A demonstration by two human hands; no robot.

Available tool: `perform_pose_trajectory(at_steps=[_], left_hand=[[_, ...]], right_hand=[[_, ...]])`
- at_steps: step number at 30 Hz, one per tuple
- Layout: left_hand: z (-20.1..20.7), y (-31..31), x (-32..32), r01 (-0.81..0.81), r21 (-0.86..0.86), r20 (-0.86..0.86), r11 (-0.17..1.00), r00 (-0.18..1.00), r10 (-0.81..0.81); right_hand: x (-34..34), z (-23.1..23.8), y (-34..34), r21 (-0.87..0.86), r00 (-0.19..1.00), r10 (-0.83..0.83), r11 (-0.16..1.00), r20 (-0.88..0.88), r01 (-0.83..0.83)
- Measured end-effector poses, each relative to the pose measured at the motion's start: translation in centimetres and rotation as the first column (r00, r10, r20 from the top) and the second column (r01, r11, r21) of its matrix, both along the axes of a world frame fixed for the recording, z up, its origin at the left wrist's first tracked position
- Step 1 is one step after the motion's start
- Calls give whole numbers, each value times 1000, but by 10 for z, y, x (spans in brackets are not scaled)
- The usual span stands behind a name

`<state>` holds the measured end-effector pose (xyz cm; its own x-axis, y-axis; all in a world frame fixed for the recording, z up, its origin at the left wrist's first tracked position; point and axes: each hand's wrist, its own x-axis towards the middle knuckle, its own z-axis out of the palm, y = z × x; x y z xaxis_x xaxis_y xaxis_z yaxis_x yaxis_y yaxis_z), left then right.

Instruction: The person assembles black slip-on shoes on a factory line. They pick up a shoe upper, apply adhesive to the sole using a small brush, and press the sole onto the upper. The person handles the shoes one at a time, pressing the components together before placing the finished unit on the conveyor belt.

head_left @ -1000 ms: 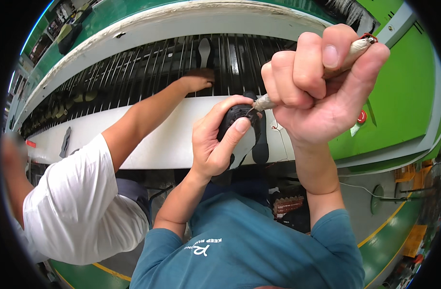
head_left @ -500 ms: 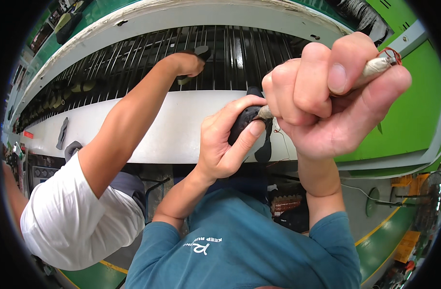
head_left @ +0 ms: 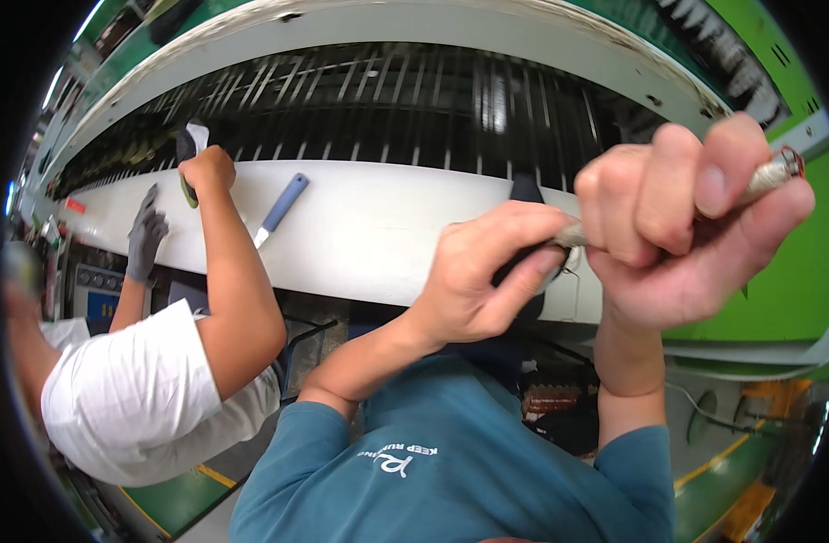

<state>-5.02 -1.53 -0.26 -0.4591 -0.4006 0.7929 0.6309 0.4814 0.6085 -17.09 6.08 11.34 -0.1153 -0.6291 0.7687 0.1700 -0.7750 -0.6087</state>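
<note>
My right hand (head_left: 681,226) is a fist around a tape-wrapped, pale stick-like tool (head_left: 766,183), with reddish thread or wire at its outer end. The tool's other end reaches my left hand (head_left: 482,276), whose thumb and fingers pinch a rounded black piece (head_left: 514,265), perhaps part of a shoe. My left fingers cover most of that piece, so its exact kind is unclear. Behind it, a flat black strip-like piece (head_left: 527,190) rests at the far side of the white bench (head_left: 369,217). Thin thread hangs near the tool's inner end.
Beyond the bench runs a bed of metal rods (head_left: 342,90). At my left, a co-worker's bare hand (head_left: 211,167) holds a dark shoe-shaped piece (head_left: 187,149); their other hand (head_left: 147,240) wears a grey glove. A blue-handled blade tool (head_left: 286,201) lies between us. A green panel (head_left: 786,271) stands right.
Both my hands appear farther right in the picture, still holding the tool and black piece; the view has shifted too. The co-worker's bare hand has left the rods, uncovering the blue-handled tool.
</note>
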Motion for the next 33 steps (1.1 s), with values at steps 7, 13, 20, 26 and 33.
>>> perform_pose_trajectory(at_steps=[7,13,20,26,33], left_hand=[[0,6,-2,-74,-37,-10,997,997,74],[0,20,0,-79,-82,-24,994,997,77],[-7,35,5,-157,-146,-43,977,987,152],[-7,37,8,-199,-72,-129,977,973,189],[-9,39,20,-235,-9,-216,972,949,228]], right_hand=[[6,-8,7,-44,989,-100,994,110,105],[9,-22,34,-182,979,-189,963,70,199],[-74,-7,98,-105,977,-132,983,169,151],[-161,-143,102,492,571,-736,369,-364,788],[-238,-292,172,-134,-130,-322,-11,-938,991]])
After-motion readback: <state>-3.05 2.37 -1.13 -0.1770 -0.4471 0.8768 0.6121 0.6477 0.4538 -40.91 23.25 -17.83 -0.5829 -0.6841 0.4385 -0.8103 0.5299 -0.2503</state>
